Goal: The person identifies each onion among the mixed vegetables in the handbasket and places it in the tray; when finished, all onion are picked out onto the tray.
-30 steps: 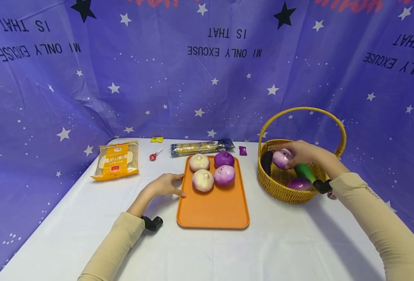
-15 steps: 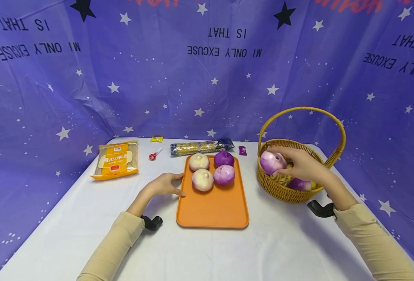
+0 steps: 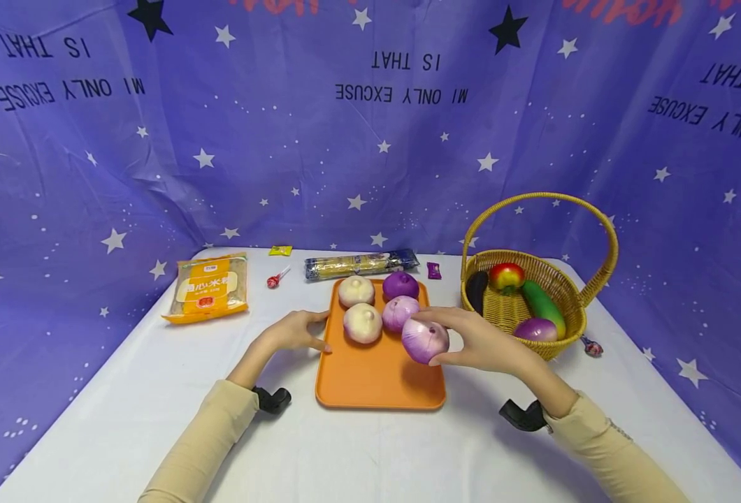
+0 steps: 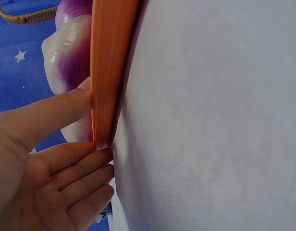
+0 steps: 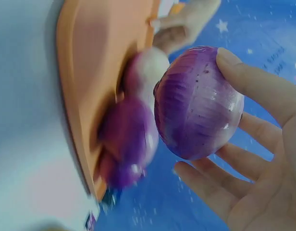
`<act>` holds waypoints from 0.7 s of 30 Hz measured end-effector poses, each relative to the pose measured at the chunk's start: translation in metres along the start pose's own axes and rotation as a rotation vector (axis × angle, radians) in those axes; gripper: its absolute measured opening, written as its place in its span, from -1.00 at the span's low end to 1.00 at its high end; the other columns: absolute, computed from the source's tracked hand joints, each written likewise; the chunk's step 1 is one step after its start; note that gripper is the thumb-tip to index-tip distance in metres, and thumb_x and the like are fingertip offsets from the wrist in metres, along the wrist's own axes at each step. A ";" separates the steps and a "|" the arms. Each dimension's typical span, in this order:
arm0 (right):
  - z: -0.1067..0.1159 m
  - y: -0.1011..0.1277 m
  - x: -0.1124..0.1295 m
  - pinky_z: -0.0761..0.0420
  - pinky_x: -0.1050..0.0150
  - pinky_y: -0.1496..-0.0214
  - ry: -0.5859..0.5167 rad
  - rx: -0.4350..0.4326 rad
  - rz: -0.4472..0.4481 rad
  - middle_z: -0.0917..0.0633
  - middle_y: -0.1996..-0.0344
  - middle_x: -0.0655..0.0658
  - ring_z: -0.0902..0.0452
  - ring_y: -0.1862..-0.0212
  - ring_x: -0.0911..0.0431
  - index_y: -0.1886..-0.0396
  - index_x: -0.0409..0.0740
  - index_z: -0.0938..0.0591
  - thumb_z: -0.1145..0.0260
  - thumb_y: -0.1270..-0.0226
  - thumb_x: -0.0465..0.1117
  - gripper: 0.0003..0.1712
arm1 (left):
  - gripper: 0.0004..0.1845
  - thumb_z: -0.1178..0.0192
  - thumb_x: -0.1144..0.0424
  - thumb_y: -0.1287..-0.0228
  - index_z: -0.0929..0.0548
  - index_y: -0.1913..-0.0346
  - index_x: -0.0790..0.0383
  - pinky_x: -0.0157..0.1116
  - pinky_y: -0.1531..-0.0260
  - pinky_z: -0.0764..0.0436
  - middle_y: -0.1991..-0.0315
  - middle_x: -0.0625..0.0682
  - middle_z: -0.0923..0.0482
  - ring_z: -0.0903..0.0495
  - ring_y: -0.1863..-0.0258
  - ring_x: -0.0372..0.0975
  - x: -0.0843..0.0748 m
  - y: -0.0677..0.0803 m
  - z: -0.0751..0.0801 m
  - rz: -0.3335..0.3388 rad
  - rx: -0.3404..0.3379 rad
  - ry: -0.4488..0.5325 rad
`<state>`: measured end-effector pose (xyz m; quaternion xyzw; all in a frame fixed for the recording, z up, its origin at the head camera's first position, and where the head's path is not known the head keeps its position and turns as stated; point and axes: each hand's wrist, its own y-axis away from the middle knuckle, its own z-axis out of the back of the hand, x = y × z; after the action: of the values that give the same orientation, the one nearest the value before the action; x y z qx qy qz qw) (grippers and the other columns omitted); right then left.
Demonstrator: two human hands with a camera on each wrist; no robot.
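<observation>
Purple onion held in the curled fingers of the right hand, just above the right side of an orange tray.

Left hand rests on the white table, fingers straight and together, thumb and fingertips touching the tray's left rim. Four more onions sit at the tray's far end; a wicker basket of produce stands to the right, apart from the tray.

We note a white-clothed table bearing an orange tray and wicker basket. Directly on it also lie a yellow packet, lollipop, noodle pack and wrapped sweets.
</observation>
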<state>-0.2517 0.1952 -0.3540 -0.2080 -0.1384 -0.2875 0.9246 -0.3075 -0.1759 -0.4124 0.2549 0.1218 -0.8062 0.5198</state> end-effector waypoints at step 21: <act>-0.070 -0.060 0.024 -0.36 0.15 -0.33 0.011 0.154 0.019 -0.54 -0.22 0.06 -0.36 -0.29 0.08 -0.30 -0.01 -0.52 -0.58 0.02 -0.02 -0.18 | -0.06 -0.50 0.02 0.05 -0.35 -0.38 0.34 0.04 -0.30 -0.26 -0.31 0.27 -0.36 -0.27 -0.32 0.14 0.000 0.000 0.000 -0.007 -0.002 -0.003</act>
<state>-0.2584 0.1065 -0.3883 -0.1362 -0.1532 -0.2685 0.9412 -0.3072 -0.1761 -0.4127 0.2528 0.1225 -0.8083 0.5175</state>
